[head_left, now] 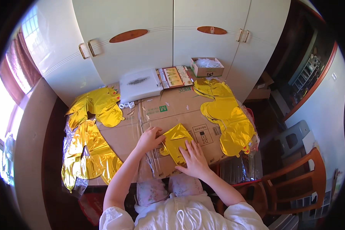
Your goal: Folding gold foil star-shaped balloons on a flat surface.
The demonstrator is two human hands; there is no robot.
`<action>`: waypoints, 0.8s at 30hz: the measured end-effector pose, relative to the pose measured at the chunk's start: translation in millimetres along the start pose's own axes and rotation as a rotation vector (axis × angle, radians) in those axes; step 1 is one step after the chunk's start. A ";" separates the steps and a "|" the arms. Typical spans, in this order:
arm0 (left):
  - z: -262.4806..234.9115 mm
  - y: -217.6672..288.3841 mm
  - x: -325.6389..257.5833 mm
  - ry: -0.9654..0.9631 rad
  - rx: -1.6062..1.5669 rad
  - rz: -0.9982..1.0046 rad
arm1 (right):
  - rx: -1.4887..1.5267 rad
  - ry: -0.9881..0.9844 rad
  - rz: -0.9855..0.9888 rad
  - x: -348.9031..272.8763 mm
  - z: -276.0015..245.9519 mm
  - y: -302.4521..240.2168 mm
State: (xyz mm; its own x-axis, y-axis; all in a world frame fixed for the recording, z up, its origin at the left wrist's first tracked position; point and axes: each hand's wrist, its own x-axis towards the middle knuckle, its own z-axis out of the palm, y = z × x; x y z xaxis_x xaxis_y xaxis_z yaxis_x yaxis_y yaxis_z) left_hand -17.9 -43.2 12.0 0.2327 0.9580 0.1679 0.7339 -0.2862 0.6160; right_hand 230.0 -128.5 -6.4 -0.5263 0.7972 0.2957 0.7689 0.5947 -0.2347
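A gold foil balloon (pixel 175 142), folded flat into a packet, lies on the cardboard-covered table in front of me. My right hand (pixel 194 158) rests flat on its right side with the fingers spread. At its upper left edge is my left hand (pixel 150 139), with fingers bent and apart and the tips touching the foil. A small foil tab (pixel 163 151) sticks out below the left hand. Flat gold foil balloons lie in a stack on the right (pixel 227 115), with more at the far left (pixel 96 105) and near left (pixel 89 153).
Along the back stand a white plastic-wrapped package (pixel 140 86), a printed flat package (pixel 175 77) and a small carton (pixel 207 67) with clear plastic inside. White rolls (pixel 127 105) and paper scraps lie on the cardboard (pixel 136 132). A wooden chair (pixel 295 184) stands at right.
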 end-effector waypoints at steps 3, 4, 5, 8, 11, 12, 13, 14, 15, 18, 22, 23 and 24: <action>5.4 -8.4 6.2 -0.108 -0.022 -0.045 | -0.015 -0.072 -0.041 3.2 0.6 2.3; 5.4 -7.0 7.8 -0.159 0.021 -0.074 | -0.023 -0.101 -0.054 4.6 -2.9 6.5; 4.8 -5.7 8.3 -0.209 0.064 -0.104 | -0.001 -0.120 -0.089 5.5 -4.2 11.5; 4.7 -6.8 -11.4 -0.141 0.042 -0.142 | 0.024 -0.169 -0.181 10.0 -4.6 28.0; 0.8 1.1 -28.7 -0.141 0.005 -0.196 | -0.026 -0.201 -0.226 10.5 -4.8 34.4; -1.4 5.8 -32.3 -0.154 0.011 -0.209 | -0.041 -0.203 -0.232 9.6 -4.6 34.4; -5.5 14.6 -36.1 -0.166 0.016 -0.222 | -0.058 -0.205 -0.241 9.4 -4.4 33.6; -7.0 18.7 -38.4 -0.179 0.022 -0.234 | -0.019 -0.178 -0.230 8.6 -3.3 31.3; -5.5 17.7 -39.9 -0.128 0.073 -0.175 | 0.020 -0.151 -0.216 7.0 -1.4 27.9; -1.4 14.0 -39.4 0.026 0.158 -0.035 | 0.040 -0.103 -0.218 4.6 4.6 22.8; 10.7 7.7 -22.0 0.170 0.054 0.028 | 0.024 -0.078 -0.232 2.8 6.6 15.6; 14.3 5.9 -16.9 0.194 0.016 0.045 | 0.022 -0.078 -0.233 2.6 6.9 14.8; 16.4 3.2 -10.8 0.139 -0.078 -0.036 | 0.020 -0.078 -0.235 2.7 7.6 14.3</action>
State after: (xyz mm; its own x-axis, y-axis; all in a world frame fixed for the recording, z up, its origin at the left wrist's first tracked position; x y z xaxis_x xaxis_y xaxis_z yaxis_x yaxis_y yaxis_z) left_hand -7.6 -54.7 -0.4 0.1128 0.9627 0.2460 0.6870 -0.2544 0.6807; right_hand 236.9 -117.0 -16.0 -0.7167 0.6420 0.2723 0.6153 0.7659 -0.1866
